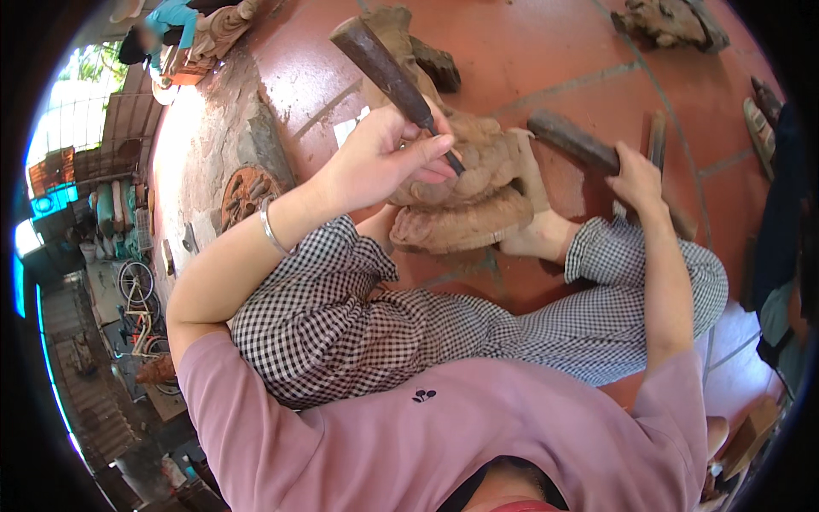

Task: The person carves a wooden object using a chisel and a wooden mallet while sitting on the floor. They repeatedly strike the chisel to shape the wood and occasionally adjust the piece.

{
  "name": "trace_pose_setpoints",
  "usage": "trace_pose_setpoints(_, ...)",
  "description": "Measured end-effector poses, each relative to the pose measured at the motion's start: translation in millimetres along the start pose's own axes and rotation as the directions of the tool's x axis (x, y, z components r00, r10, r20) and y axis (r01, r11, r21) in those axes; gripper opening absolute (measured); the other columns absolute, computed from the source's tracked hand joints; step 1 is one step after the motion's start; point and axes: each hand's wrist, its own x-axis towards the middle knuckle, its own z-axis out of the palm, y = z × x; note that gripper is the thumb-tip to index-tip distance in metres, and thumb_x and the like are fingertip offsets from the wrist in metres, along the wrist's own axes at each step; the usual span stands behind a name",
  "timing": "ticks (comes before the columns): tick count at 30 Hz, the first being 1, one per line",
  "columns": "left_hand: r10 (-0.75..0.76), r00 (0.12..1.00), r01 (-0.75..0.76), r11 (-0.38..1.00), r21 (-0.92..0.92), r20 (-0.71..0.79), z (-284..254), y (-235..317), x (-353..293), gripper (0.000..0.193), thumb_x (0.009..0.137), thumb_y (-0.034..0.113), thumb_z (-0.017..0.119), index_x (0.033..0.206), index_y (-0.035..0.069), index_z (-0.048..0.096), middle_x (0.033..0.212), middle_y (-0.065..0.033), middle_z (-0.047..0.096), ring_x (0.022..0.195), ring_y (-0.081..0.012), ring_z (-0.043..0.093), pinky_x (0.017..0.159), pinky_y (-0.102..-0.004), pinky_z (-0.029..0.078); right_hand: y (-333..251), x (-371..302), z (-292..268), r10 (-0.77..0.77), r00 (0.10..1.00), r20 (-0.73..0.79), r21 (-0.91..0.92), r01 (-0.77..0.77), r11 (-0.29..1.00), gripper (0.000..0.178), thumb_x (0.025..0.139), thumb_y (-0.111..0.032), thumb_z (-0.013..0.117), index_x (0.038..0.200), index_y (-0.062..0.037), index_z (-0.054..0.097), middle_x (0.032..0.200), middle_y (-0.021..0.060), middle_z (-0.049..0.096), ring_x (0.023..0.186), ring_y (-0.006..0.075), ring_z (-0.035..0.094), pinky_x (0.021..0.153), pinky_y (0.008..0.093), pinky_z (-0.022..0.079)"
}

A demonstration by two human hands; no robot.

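A carved block of brown wood (478, 166) with rounded relief lies on the floor between my bare feet. My left hand (384, 158) is closed around the lower part of a chisel (384, 70). Its dark, worn handle points up and to the left, while the tip meets the top of the carving. To the right of the carving, my right hand (638, 181) grips a dark wooden mallet (570, 138) by its narrow end. The thick end of the mallet is held near the carving's right edge, apart from the chisel.
Another wooden-handled tool (657, 136) lies beside my right hand on the red tiled floor (563, 60). A rough wood piece (670, 24) sits at the far right. To the left is a log (264, 136). At the far left, a person (177, 19) bends over woodwork; a bicycle (139, 316) stands lower down.
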Motion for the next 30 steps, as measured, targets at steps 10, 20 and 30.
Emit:
trace_pose_setpoints(10, 0.286, 0.908, -0.412, 0.747, 0.522, 0.307, -19, -36, -10, 0.007, 0.092, -0.003, 0.062, 0.098, -0.003, 0.061, 0.099, -0.0118, 0.070, 0.101, -0.0204, 0.068, 0.087, -0.0315, 0.055, -13, 1, -35, 0.164, 0.986, -0.041, 0.395, -0.135, 0.909, 0.048, 0.080, -0.021, 0.068, 0.124, -0.0114, 0.054, 0.110, 0.0156, 0.067, 0.107, 0.0353, 0.062, 0.087, 0.0441, 0.048)
trace_pose_setpoints(20, 0.331, 0.914, -0.405, 0.795, 0.451, 0.235, -29, -58, -1, 0.009, 0.093, 0.000, 0.062, 0.102, -0.002, 0.062, 0.102, -0.0081, 0.067, 0.093, -0.0138, 0.062, 0.083, -0.0261, 0.050, -40, -4, -54, -0.015, 0.964, -0.265, 0.576, 0.171, 0.799, 0.049, 0.084, -0.016, 0.069, 0.129, -0.0047, 0.053, 0.104, 0.0057, 0.061, 0.096, 0.0172, 0.059, 0.087, 0.0321, 0.046)
trace_pose_setpoints(30, 0.443, 0.863, -0.486, 0.604, 0.632, 0.241, -15, -43, 3, 0.009, 0.088, 0.005, 0.069, 0.088, -0.002, 0.063, 0.073, 0.0001, 0.049, 0.059, -0.0055, 0.042, 0.050, -0.0229, 0.032, -141, -45, -146, -0.342, 0.746, -0.572, 0.279, 0.568, 0.774, 0.041, 0.076, -0.001, 0.072, 0.114, -0.0019, 0.055, 0.091, 0.0091, 0.060, 0.086, 0.0169, 0.058, 0.078, 0.0319, 0.048)
